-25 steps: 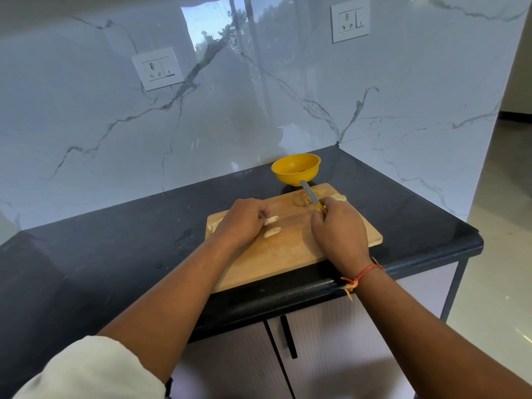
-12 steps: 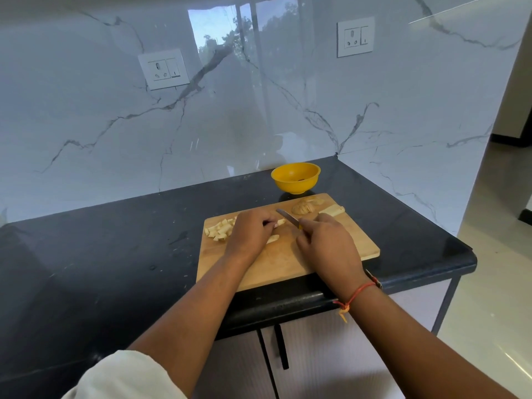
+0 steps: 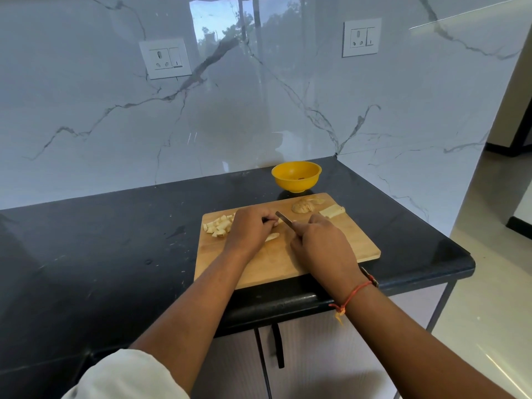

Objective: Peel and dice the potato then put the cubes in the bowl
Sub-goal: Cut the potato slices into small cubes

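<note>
A wooden cutting board (image 3: 339,249) lies on the black counter. My left hand (image 3: 249,230) holds potato strips down on the board, its fingers curled over them; one strip (image 3: 272,237) pokes out under it. My right hand (image 3: 319,243) grips a knife (image 3: 284,218) whose blade points up-left, right beside my left fingertips. A pile of pale potato cubes (image 3: 218,226) sits at the board's left end. Brown peels (image 3: 305,205) and more cut strips (image 3: 332,211) lie at the board's far right. The yellow bowl (image 3: 296,176) stands just beyond the board.
The black counter (image 3: 100,249) stretches left of the board and ends at a rounded front edge and right corner. A marble wall with two socket plates (image 3: 165,58) backs it. A cabinet door with a black handle (image 3: 277,345) is below.
The knife blade swung from pointing toward the bowl to lying against the strips under my left hand. The camera view shifted, bringing the cube pile into sight.
</note>
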The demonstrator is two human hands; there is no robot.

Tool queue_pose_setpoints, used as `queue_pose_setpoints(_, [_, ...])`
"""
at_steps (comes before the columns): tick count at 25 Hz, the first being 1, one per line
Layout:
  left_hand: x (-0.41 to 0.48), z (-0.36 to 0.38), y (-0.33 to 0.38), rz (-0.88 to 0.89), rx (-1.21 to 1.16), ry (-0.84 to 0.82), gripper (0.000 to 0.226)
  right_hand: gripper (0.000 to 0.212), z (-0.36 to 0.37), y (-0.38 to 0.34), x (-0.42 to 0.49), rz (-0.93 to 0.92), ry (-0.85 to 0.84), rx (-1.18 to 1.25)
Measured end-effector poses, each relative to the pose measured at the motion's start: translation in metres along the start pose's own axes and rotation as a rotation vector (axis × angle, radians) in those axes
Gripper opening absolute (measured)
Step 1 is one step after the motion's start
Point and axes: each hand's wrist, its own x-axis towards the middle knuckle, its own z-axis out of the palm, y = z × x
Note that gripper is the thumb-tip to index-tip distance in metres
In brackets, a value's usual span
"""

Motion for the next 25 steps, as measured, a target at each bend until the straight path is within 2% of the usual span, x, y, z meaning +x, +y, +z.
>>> queue_pose_setpoints(4, [0.0,0.0,-0.001,0.008,0.018,-0.008,0.012,0.035,0.003,-0.007,0.009,0.015,-0.039,-0.048])
queue_pose_setpoints(8, [-0.001,0.0,0.001,0.006,0.032,0.008,0.011,0.032,-0.009,-0.005,0.002,-0.027,-0.148,-0.077])
queue_pose_setpoints(12, [-0.002,0.0,0.002,0.001,0.031,0.007,0.011,0.041,-0.021,-0.005,-0.01,-0.054,-0.209,-0.168])
queue_pose_setpoints(15, [-0.003,-0.001,0.003,0.003,0.026,0.01,0.011,0.046,-0.024,-0.002,-0.018,-0.056,-0.166,-0.177])
queue_pose_setpoints(18, [-0.006,-0.003,0.003,0.018,-0.004,0.012,0.013,0.041,-0.023,0.002,-0.015,0.005,-0.084,-0.162])
queue_pose_setpoints(21, [-0.007,-0.004,0.001,0.024,-0.03,0.018,0.014,0.033,-0.021,0.0,-0.01,0.056,-0.053,-0.069])
queue_pose_setpoints(25, [-0.004,-0.002,-0.001,-0.026,-0.082,0.038,0.017,0.032,-0.02,-0.01,-0.006,0.075,-0.018,0.065])
